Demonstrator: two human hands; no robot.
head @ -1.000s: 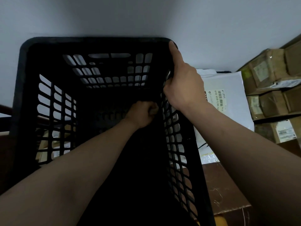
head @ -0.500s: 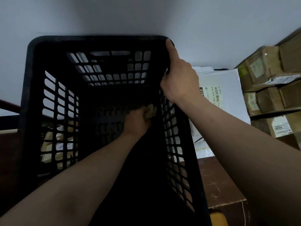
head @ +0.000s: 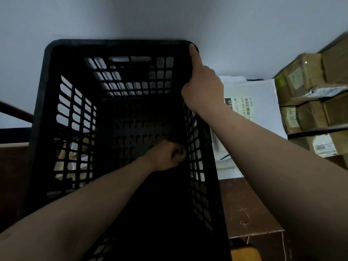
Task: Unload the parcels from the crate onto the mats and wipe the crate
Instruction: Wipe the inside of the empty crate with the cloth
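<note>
A tall black slotted crate (head: 43, 117) fills the middle of the head view and holds no parcels. My left hand (head: 165, 155) is deep inside it, near the bottom by the right wall, fist closed round a small pale cloth (head: 179, 156). My right hand (head: 202, 87) grips the crate's right rim near the far corner, thumb lying along the rim. White parcel bags (head: 261, 93) with a barcode label lie just right of the crate.
Stacked cardboard boxes (head: 310, 102) with labels stand at the far right. A brown surface (head: 244, 208) lies under the crate at right, its front edge near the bottom. More pale parcels (head: 75, 157) show through the left wall's slots. A grey wall is behind.
My left hand with the cloth has slid along the crate's inner right side, first deeper, then back toward me. My right hand kept its grip on the rim.
</note>
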